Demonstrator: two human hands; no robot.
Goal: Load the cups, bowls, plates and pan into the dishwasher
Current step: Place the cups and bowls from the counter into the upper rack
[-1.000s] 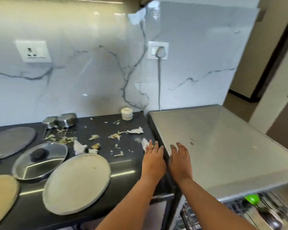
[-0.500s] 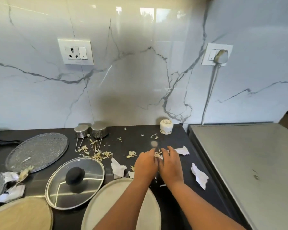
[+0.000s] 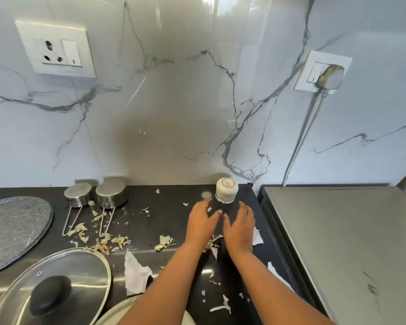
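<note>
- Marble-patterned wall panels [image 3: 174, 102] rise behind the black countertop [image 3: 164, 212] you face, with a socket plate [image 3: 56, 48] high on the left and a plugged-in switch plate [image 3: 324, 71] on the right.
- Your left hand [image 3: 201, 222] reaches forward over the counter, fingers loosely spread and holding nothing.
- Your right hand [image 3: 240, 225] lies just beside it, fingers likewise relaxed and empty; the thumbs nearly meet.
- Just beyond your fingertips stands the small white cup [image 3: 226, 190], upside down near the wall; neither hand touches it.
- Two steel measuring cups [image 3: 96, 195] sit upside down at the back left, their wire handles pointing toward you.
- A speckled grey plate [image 3: 12, 228] lies flat at the left edge.
- Near you on the left rests a glass lid [image 3: 56, 285] with a black knob, and the rim of a pale plate [image 3: 124, 310] shows under your left forearm.
- Dried peel scraps [image 3: 110, 242] and torn bits of white paper [image 3: 135, 275] are scattered over the counter around and beneath your wrists.
- To the right, the grey dishwasher top [image 3: 338, 231] sits level beside the counter.
</note>
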